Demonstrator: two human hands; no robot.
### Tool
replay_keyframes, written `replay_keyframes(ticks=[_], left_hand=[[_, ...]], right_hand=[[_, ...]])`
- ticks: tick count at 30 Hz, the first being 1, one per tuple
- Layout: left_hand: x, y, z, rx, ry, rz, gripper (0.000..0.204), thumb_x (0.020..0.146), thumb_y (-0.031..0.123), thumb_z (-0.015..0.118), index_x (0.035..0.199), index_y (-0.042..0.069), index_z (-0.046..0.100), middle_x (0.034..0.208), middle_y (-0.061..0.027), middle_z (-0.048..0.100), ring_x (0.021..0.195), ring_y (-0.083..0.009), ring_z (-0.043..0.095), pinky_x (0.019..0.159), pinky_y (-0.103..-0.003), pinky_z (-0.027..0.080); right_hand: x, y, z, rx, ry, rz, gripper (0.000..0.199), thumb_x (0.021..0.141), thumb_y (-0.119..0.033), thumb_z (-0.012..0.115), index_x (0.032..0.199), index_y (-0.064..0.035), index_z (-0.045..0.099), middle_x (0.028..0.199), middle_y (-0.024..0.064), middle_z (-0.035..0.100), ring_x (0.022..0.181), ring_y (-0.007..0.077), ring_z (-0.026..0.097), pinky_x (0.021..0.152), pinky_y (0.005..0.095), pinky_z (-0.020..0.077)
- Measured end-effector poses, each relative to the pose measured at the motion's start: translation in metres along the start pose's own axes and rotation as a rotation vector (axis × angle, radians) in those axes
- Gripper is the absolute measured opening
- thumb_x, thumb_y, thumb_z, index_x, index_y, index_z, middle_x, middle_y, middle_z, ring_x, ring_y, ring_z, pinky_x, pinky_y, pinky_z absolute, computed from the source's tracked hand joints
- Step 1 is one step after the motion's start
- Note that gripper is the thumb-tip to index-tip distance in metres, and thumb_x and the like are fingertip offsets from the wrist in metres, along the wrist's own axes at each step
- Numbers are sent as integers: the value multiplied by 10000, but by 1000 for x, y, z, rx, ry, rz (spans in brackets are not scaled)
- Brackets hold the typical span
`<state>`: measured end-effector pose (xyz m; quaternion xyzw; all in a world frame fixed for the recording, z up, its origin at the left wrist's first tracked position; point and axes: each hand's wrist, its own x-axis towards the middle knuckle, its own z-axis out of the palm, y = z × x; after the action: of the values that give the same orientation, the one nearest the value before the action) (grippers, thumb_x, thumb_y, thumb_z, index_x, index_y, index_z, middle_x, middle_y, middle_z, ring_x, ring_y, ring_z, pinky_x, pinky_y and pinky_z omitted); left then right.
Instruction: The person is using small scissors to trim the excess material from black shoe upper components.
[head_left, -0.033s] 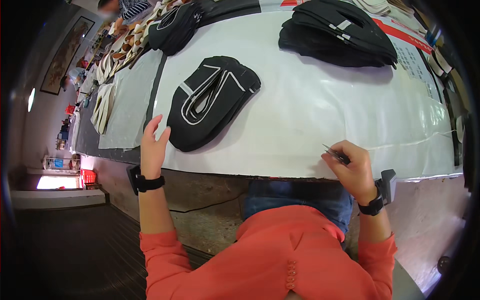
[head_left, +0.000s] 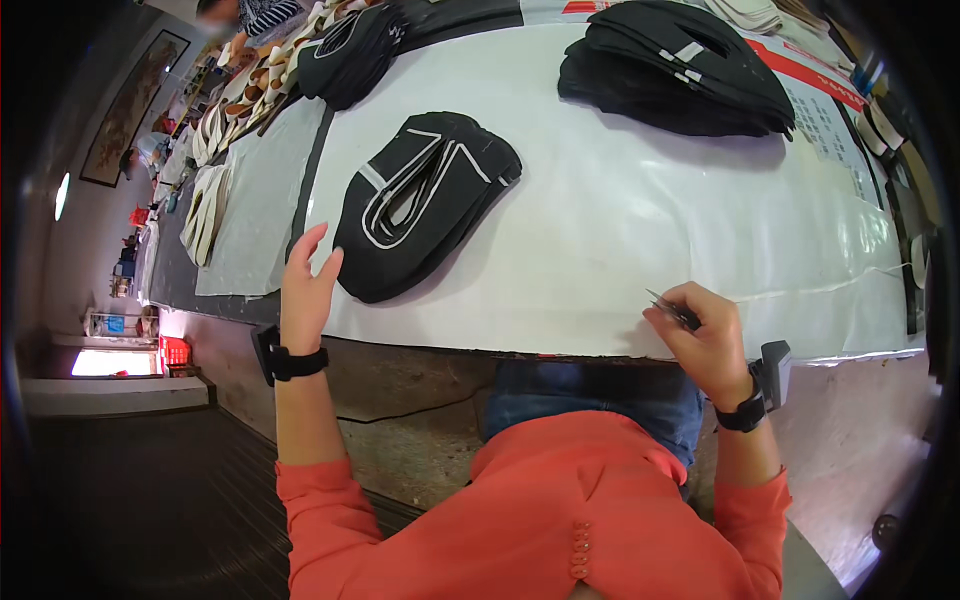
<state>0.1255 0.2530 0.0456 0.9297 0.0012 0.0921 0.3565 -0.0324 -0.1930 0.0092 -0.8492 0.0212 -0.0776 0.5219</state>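
Observation:
My left hand (head_left: 305,290) hovers at the table's near edge with its fingers apart, holding nothing. Its fingertips are just left of a stack of black cut fabric pieces with white lines (head_left: 425,200). My right hand (head_left: 705,335) rests on the near edge of the white-covered table (head_left: 620,230), fingers closed on a thin metal tool (head_left: 672,308) that points up and left. Each wrist wears a black band with a small device.
A larger pile of black pieces (head_left: 680,70) lies at the far right and another (head_left: 355,45) at the far left. Beige pieces (head_left: 215,150) line the table's left side. Another person (head_left: 250,15) is at the far end. Printed sheets (head_left: 830,110) lie on the right.

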Motion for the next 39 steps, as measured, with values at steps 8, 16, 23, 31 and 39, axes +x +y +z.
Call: replay_keyframes(ticks=[8, 16, 23, 31, 39], left_hand=[[25, 107, 33, 131, -139, 450, 303, 951, 142, 686, 1237, 44, 681, 1266, -149, 687, 1222, -324, 618, 1056, -378, 452], [26, 217, 92, 306, -48, 906, 233, 874, 105, 741, 1101, 70, 703, 1161, -90, 711, 1249, -366, 584, 1061, -453, 446], [23, 287, 162, 338, 39, 1164, 205, 855, 120, 758, 1050, 72, 718, 1107, -47, 715, 1224, -319, 599, 1059, -453, 441], [50, 336, 257, 213, 80, 1206, 142, 879, 189, 759, 943, 70, 716, 929, -56, 706, 919, -263, 675, 864, -404, 512], [55, 357, 298, 338, 33, 1062, 146, 936, 253, 698, 1018, 135, 725, 884, -34, 720, 862, -261, 693, 715, -405, 567]], right_hand=[[-8, 7, -12, 37, 34, 54, 138, 872, -72, 793, 871, 0, 676, 655, 17, 587, 603, 63, 464, 542, 254, 389], [-12, 15, -7, 157, 52, -10, 144, 862, -85, 810, 911, -6, 700, 726, 82, 645, 611, 129, 551, 574, 285, 460], [-11, 12, -8, 151, 67, -23, 153, 853, -67, 824, 900, 3, 697, 728, 43, 640, 643, 75, 542, 585, 253, 459], [-13, 17, -9, 155, 32, -46, 157, 840, -46, 813, 941, 0, 702, 779, 70, 670, 653, 107, 587, 599, 268, 487], [-12, 19, -9, 180, 64, -97, 161, 822, -69, 780, 947, -45, 682, 815, 127, 676, 684, 304, 659, 621, 374, 518]])
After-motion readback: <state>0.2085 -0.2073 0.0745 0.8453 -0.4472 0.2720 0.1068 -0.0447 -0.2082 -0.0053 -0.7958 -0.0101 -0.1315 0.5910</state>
